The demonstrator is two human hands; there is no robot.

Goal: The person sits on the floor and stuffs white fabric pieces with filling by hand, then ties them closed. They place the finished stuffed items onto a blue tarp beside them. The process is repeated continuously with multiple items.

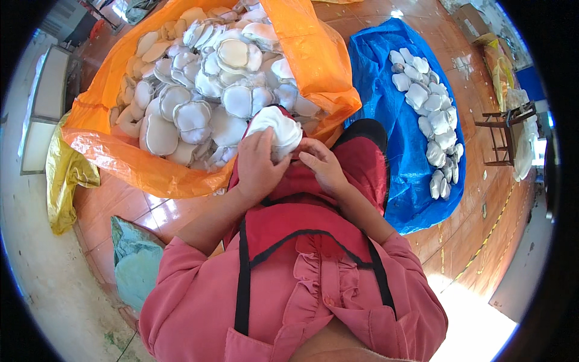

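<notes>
A white, rounded, soft fabric piece (278, 128) with folded edges is held up above my lap. My left hand (264, 161) grips its left and lower side, fingers over the fabric. At its right edge my right hand (321, 163) is closed in a pinch on the rim of the same piece. Just beyond my hands, a large orange sack (129, 172) lies spread out, heaped with many similar white padded pieces (193, 117), some with loose, ragged edges.
On the right, a blue sheet (410, 205) carries a long row of white rounded pieces (437, 120). A wooden stool (506, 136) stands farther right. To the left lie a yellow sack (67, 175) and a green plastic bag (136, 262) on the tiled floor (114, 208).
</notes>
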